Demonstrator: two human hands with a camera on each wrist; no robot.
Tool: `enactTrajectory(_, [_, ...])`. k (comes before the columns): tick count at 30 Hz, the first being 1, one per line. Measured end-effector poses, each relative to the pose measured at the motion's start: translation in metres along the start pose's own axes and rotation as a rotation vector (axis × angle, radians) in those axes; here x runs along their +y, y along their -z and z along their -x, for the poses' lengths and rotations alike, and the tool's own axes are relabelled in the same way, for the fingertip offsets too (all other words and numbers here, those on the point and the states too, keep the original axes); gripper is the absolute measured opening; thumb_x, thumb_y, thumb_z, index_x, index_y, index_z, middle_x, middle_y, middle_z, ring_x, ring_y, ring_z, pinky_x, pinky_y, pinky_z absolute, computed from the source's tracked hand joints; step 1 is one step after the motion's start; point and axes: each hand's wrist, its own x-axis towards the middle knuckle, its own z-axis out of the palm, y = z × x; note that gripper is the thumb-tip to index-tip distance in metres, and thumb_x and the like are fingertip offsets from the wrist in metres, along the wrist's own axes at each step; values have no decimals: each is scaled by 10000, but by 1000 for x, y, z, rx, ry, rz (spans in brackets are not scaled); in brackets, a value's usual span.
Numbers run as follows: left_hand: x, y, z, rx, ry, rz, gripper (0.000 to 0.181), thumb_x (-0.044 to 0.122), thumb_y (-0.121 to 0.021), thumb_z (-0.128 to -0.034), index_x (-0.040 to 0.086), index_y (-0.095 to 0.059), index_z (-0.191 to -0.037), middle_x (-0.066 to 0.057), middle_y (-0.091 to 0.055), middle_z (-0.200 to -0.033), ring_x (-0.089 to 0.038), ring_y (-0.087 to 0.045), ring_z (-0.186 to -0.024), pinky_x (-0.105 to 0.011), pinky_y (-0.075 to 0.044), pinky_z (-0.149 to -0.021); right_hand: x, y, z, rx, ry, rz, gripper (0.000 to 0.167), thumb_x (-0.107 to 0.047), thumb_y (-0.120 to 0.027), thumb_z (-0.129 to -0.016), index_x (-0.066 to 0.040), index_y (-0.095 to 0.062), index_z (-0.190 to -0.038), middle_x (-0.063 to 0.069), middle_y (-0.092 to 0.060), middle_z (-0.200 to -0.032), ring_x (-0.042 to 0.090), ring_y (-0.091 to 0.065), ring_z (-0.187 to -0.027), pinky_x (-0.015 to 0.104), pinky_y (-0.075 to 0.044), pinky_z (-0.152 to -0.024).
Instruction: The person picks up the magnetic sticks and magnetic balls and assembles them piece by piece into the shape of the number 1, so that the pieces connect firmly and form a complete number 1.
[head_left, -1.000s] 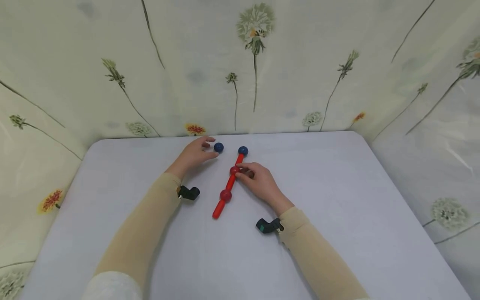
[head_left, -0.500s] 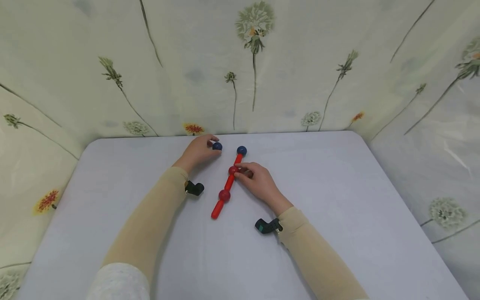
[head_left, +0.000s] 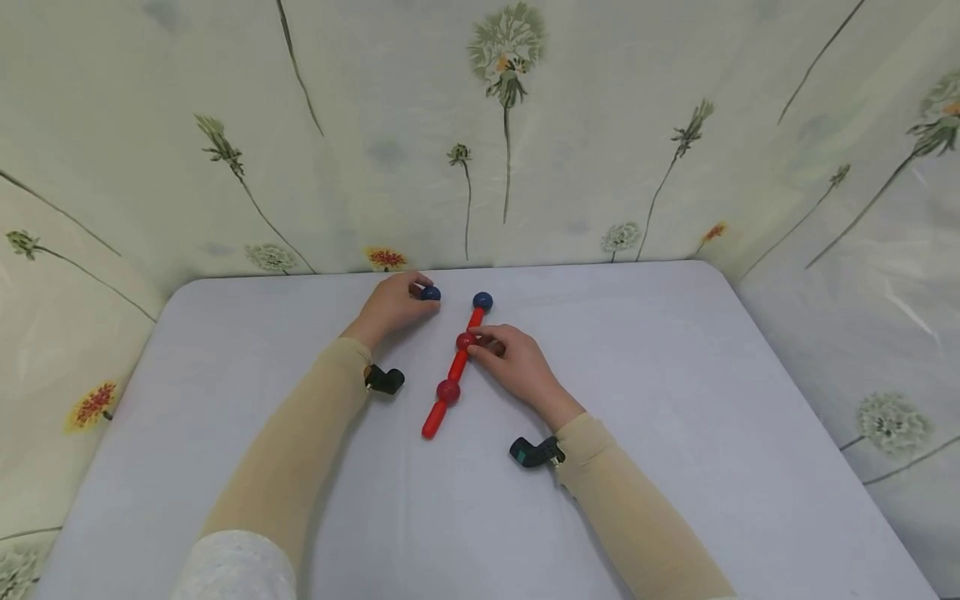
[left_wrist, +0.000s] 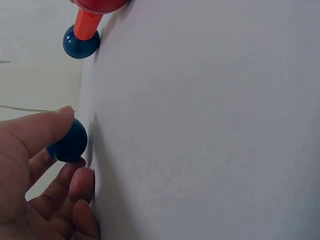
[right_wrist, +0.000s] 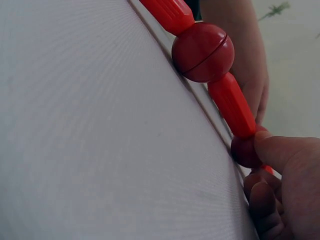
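Observation:
At the table's far side my left hand (head_left: 396,305) pinches a loose blue ball (left_wrist: 69,142) between thumb and fingers. A red and blue chain of balls and short rods lies slantwise on the table. Its far end is a second blue ball (head_left: 483,301), joined by a red rod (head_left: 476,317) to a red ball (head_left: 464,342). My right hand (head_left: 517,363) holds that red ball by thumb and fingertips. Nearer lie another red rod (right_wrist: 231,105), a second red ball (right_wrist: 203,52) and an end rod (head_left: 433,420).
A white table (head_left: 660,350) bears everything. Behind it hangs a curtain (head_left: 360,125) with dandelion prints, close to the far edge and the left hand. Small black wrist cameras are strapped over beige sleeves (head_left: 292,442).
My left hand has reached right, taken the loose blue ball between thumb and fingers, and shifted slightly back left with it. My right hand stays on the red ball; the chain has not visibly moved.

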Motion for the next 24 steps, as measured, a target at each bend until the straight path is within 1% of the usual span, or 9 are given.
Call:
enactTrajectory(4, [-1,0,5,13,1,16,469,408,-731,-874,156,-624,-1256,-84,-636,-1182,-257,-578,-1097,-448,-450,-959,0,0,0,-2,1,-1,371,-378,-693,-930,-205,-679,-1257,-67,-648,-1020,100,-591,-822,303,-512,-735])
enactTrajectory(9, [-2,-3,15,18,24,19,466,458,-725,-866,174,-630,-1223,-55,-643,-1155,-236,-585,-1073,-433,-478,-930,2,-1,1,-2,3,2,379,-398,-685,-931,-211,-676,-1260,-68,-648,-1025,100,-598,-829,308,-515,-744])
enactTrajectory(16, [-3,-3,27,32,15,26,479,470,-726,-862,179,-619,-1228,-31,-640,-1141,-214,-581,-1068,-408,-492,-904,5,2,2,8,-11,19,384,-397,-687,-929,-222,-670,-1271,-71,-644,-1027,94,-599,-834,305,-515,-756])
enactTrajectory(20, [-7,1,39,35,15,36,492,457,-731,-864,160,-611,-1237,-47,-641,-1141,-230,-587,-1072,-413,-499,-893,4,1,1,0,-9,8,377,-385,-689,-931,-214,-670,-1267,-71,-641,-1028,95,-595,-828,298,-514,-751])
enactTrajectory(24, [-10,6,53,26,18,63,487,439,-741,-863,145,-610,-1228,-61,-644,-1134,-242,-598,-1051,-406,-518,-853,1,0,0,-8,-14,9,373,-377,-691,-930,-206,-672,-1261,-71,-642,-1031,95,-594,-819,291,-514,-737])
